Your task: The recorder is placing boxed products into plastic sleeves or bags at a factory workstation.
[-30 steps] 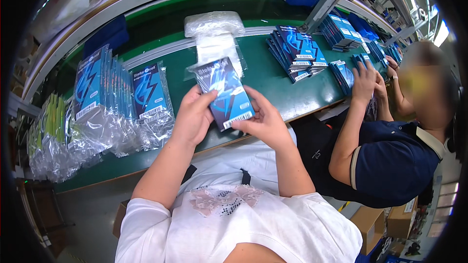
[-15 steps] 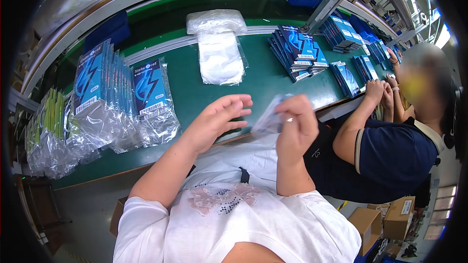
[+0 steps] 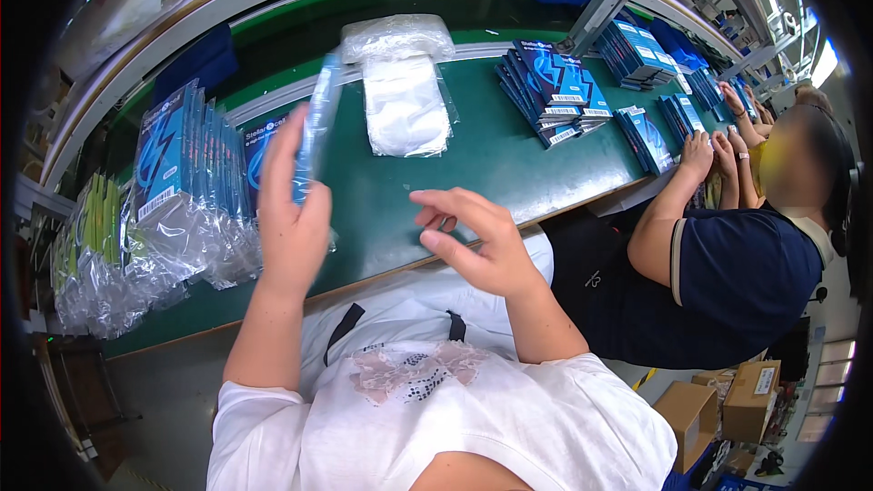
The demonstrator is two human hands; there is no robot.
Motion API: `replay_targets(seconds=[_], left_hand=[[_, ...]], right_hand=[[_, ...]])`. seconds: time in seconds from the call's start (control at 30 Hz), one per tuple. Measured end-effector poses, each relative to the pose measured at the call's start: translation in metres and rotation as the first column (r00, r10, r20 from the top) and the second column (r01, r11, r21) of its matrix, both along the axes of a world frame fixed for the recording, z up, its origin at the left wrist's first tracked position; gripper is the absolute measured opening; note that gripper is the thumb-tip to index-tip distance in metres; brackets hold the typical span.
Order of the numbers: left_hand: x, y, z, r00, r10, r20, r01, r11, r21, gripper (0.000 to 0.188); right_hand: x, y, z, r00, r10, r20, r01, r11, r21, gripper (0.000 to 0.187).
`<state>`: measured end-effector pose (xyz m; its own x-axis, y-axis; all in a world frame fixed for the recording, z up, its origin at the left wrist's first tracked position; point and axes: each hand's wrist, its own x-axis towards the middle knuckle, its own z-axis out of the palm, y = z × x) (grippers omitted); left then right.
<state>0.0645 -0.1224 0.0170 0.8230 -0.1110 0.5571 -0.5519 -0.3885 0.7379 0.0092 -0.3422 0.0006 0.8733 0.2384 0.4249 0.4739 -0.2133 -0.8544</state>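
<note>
My left hand [image 3: 296,218] is raised over the left part of the table and grips a thin blue box [image 3: 320,118], seen nearly edge-on and blurred by motion. Behind it, bagged blue boxes [image 3: 165,145] with a lightning mark stand in a row, their loose clear bag ends toward me. My right hand [image 3: 477,241] hovers above the table's front edge, fingers curved and apart, holding nothing. Farther off, a stack of clear plastic bags [image 3: 406,109] lies flat on the green table [image 3: 382,186].
Bagged green packs [image 3: 95,218] stand at the far left. Stacks of blue boxes [image 3: 555,82] occupy the right side. Beside me on the right, a co-worker [image 3: 741,282] has both hands near the table edge. Cardboard boxes [image 3: 687,418] sit on the floor behind.
My left hand, empty before, has moved left and up and now holds the blue box. My right hand has let go of a blurred clear packet and shifted left.
</note>
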Motion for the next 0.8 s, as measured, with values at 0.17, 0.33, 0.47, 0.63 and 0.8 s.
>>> replay_targets(seconds=[0.17,0.33,0.47,0.63,0.8], left_hand=[[0.013,0.034,-0.023,0.890,0.440,-0.119,-0.281,0.735,0.617,0.061],[0.011,0.028,-0.026,0.904,0.423,0.063,-0.339,0.619,0.708,0.063],[0.001,-0.015,-0.003,0.973,0.194,0.125,-0.230,0.778,0.585,0.060],[0.017,-0.059,-0.021,0.999,0.011,0.048,-0.035,0.850,0.526,0.049],[0.062,-0.072,-0.055,0.995,0.095,0.041,-0.101,0.809,0.580,0.041]], right_hand=[[0.013,-0.012,-0.002,0.997,-0.071,0.000,0.071,0.997,-0.002,0.024],[0.058,-0.046,0.021,0.927,-0.324,0.189,0.330,0.944,0.000,0.018],[0.137,-0.105,0.026,0.584,-0.688,0.431,0.808,0.545,-0.224,0.059],[0.192,-0.148,0.004,0.543,-0.804,0.243,0.620,0.189,-0.761,0.093],[0.164,-0.118,-0.007,0.697,-0.603,0.388,0.610,0.214,-0.763,0.079]])
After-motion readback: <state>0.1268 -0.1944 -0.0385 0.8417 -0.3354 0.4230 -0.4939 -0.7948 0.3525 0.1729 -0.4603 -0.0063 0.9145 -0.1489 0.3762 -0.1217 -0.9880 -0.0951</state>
